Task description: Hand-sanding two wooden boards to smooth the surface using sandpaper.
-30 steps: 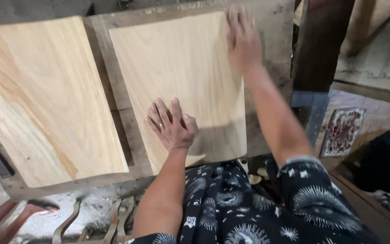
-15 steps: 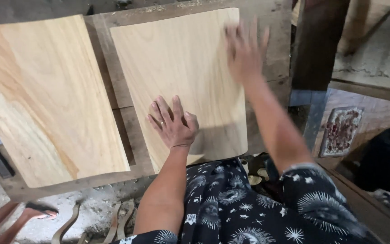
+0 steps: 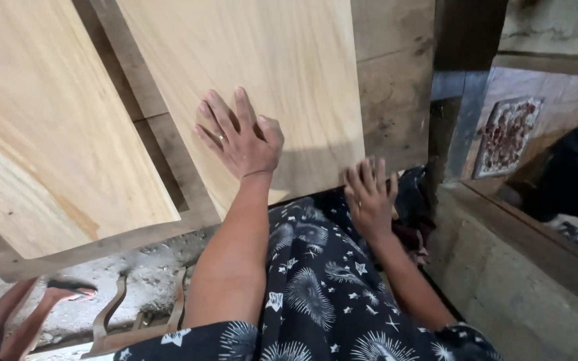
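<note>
Our left hand lies flat, fingers spread, on the pale rectangular wooden board filling the upper centre of the frame, its long axis running up-frame, while our right hand, fingers loosely spread, touches its lower right corner.

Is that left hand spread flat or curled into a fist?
Spread flat: the left hand lies palm-down on the right board, fingers apart.
</note>
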